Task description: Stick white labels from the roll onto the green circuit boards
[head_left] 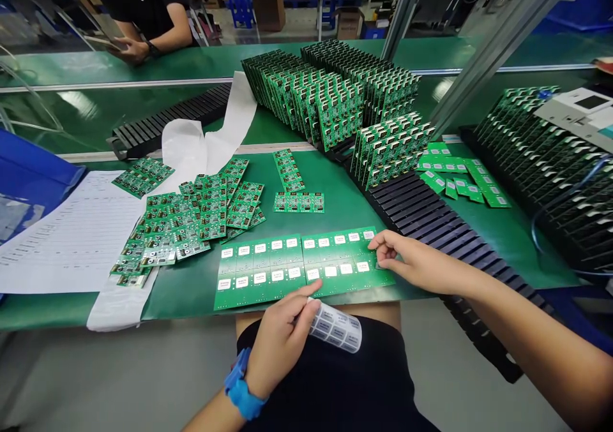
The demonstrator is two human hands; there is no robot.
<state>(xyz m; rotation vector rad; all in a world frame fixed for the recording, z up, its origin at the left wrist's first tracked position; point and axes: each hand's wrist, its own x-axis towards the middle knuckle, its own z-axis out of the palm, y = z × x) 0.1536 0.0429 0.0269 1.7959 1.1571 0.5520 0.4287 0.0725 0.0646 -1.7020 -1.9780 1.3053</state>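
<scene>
My left hand is closed around a roll of printed labels below the table's front edge, with its index finger stretched onto a green circuit board panel. Two such panels lie side by side, white labels in two rows on each. Over the right end of the right panel, my right hand is closed in a pinch. A small greyish edge, seemingly a label, shows at its fingertips; the fingers hide most of it.
Populated circuit boards lie piled on the left by a printed sheet. Black slotted racks hold upright boards at the back and right. Labelled board strips lie between racks. Across the bench sits a person.
</scene>
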